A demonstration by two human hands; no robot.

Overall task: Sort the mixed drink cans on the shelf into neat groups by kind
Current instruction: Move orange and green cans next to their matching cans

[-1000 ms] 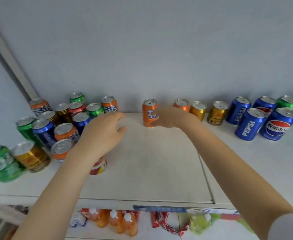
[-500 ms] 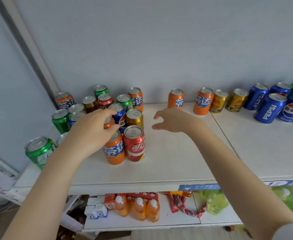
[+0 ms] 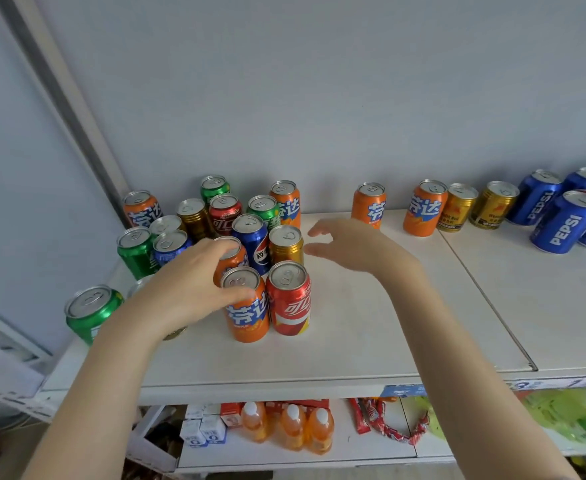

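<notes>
Upper white shelf (image 3: 371,323), seen from above. My left grip (image 3: 194,289) was curled round an orange Fanta can (image 3: 232,263) in the mixed cluster at the shelf's left end: fingers arched over its silver lid, thumb lying across the lid of a second orange Fanta can (image 3: 248,313) just in front. The held can stood upright, its orange wall carrying blue-and-white lettering, and was mostly hidden by my fingers. A red Coca-Cola can (image 3: 289,303) stood touching the front Fanta can on its right. Behind it stood a gold can (image 3: 286,249) and a blue Pepsi can (image 3: 253,247). Further green, red, gold, blue and orange cans crowded behind, towards the grey wall (image 3: 319,98). A green can (image 3: 92,315) stood apart near the front left edge.

My right grip (image 3: 350,244) hung spread and empty, fingertips just beside the gold can; whether they touched it I could not tell.

Along the wall to the right stood two orange Fanta cans (image 3: 423,213), then two gold cans (image 3: 457,209), then grouped blue Pepsi cans (image 3: 561,226).
</notes>
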